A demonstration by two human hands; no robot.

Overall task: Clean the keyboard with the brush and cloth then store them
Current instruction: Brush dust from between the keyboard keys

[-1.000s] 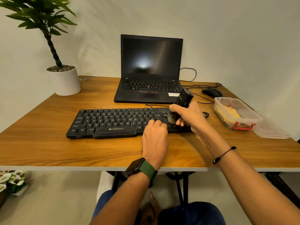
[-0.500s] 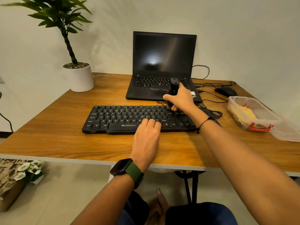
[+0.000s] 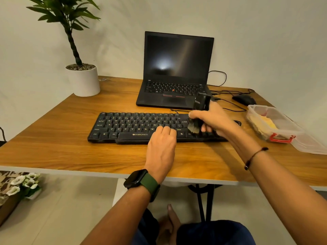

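A black keyboard (image 3: pixel 134 127) lies across the middle of the wooden table (image 3: pixel 58 149). My right hand (image 3: pixel 211 119) grips a black brush (image 3: pixel 200 110) upright, its bristles down on the keys at the keyboard's right end. My left hand (image 3: pixel 161 145) rests flat on the keyboard's front edge beside the space bar, fingers together on the keys, holding nothing. A yellow cloth (image 3: pixel 265 122) lies inside a clear plastic box (image 3: pixel 281 131) with red clips at the right.
An open black laptop (image 3: pixel 175 71) stands behind the keyboard, with a black mouse (image 3: pixel 244 99) and cables to its right. A potted plant (image 3: pixel 83 79) sits at the back left. The box's clear lid (image 3: pixel 311 144) lies beside the box near the table's right edge.
My right hand has drawn the brush from the keyboard's upper rows toward its lower right keys. My left hand has stayed on the front edge. The camera has shifted slightly.
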